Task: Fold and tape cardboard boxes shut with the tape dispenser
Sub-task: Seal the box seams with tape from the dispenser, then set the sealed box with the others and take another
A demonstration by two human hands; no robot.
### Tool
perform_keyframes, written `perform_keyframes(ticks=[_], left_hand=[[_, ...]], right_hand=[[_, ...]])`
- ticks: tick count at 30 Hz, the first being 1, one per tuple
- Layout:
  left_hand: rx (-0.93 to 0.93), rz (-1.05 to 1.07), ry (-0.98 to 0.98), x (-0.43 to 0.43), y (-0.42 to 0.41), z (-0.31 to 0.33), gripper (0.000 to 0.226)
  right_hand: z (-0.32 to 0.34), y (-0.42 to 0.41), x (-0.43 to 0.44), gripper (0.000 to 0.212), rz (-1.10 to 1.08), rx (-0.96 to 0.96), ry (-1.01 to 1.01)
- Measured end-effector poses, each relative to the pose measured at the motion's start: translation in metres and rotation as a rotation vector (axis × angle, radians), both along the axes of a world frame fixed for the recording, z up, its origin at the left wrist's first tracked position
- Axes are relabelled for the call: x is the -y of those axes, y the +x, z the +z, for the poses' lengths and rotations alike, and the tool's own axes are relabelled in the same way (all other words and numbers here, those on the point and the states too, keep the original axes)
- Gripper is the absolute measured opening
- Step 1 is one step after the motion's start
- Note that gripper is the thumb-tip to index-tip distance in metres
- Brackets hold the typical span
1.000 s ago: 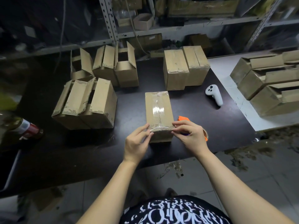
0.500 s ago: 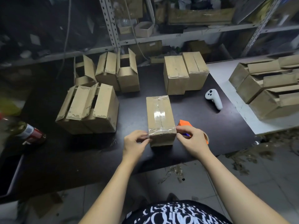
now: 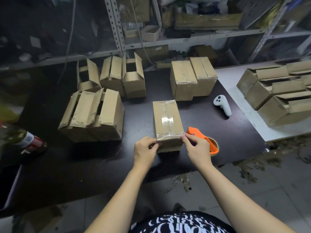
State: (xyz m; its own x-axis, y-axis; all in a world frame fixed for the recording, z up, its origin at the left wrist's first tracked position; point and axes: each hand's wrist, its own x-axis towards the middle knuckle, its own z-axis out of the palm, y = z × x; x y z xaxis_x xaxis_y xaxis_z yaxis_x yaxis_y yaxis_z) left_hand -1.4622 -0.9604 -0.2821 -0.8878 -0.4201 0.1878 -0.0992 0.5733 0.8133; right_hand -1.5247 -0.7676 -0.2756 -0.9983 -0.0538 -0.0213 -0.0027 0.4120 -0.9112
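Far left, worktop (image 3: 104, 167) edge: a bottle with a red label (image 3: 27, 142), lying on its side.

Left of centre: cluster of unsealed boxes (image 3: 94, 115), top flaps loose and half raised. Behind them, a row of open boxes (image 3: 124, 76), flaps standing up.

Left hand (image 3: 145, 152): fingers curled, thumb and fingertips pinching the near left top corner of the taped box (image 3: 167, 121), on the strip of clear tape that crosses that end.

Taped box: upright at the middle of the worktop, near the front edge. Flaps closed; clear tape runs down the centre seam and across both ends.

Right hand (image 3: 197, 148): fingers bent, tips gripping the near right top corner of the same box, on the tape.

Tape dispenser (image 3: 204, 139): orange, lying on the worktop just right of the box, partly hidden behind the right hand. Neither hand holds it.

Back, right of centre: two sealed boxes (image 3: 190, 78) side by side, touching.

Further right: white handheld controller (image 3: 222, 105) alone on the worktop.

Far right: more cardboard boxes (image 3: 277, 96) packed together on a white table (image 3: 239, 91).
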Motion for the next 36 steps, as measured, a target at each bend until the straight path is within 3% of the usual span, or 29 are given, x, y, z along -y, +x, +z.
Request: perform_keyframes(ticks=[3, 13, 20, 25, 31, 36], left_hand=[[0.018, 0.023, -0.009, 0.009, -0.011, -0.001, 0.009], [0.135, 0.065, 0.310, 0.030, -0.060, 0.023, 0.032], [0.192, 0.014, 0.343, 0.035, -0.120, 0.028, 0.040], [0.266, 0.002, 0.397, 0.032, -0.175, 0.032, 0.051], [0.350, 0.017, 0.320, 0.041, -0.231, 0.035, 0.049], [0.363, 0.047, 0.286, 0.059, -0.228, 0.056, 0.044]], right_hand=[[0.005, -0.006, 0.015, 0.026, -0.003, 0.002, -0.008], [0.021, -0.051, 0.063, 0.027, -0.011, -0.010, 0.035], [0.027, -0.113, 0.078, 0.022, -0.108, 0.049, 0.043], [0.028, -0.175, 0.083, 0.035, -0.123, 0.077, 0.066], [0.037, -0.224, 0.088, 0.027, -0.109, 0.095, 0.081], [0.048, -0.233, 0.100, 0.030, -0.079, -0.141, 0.168]])
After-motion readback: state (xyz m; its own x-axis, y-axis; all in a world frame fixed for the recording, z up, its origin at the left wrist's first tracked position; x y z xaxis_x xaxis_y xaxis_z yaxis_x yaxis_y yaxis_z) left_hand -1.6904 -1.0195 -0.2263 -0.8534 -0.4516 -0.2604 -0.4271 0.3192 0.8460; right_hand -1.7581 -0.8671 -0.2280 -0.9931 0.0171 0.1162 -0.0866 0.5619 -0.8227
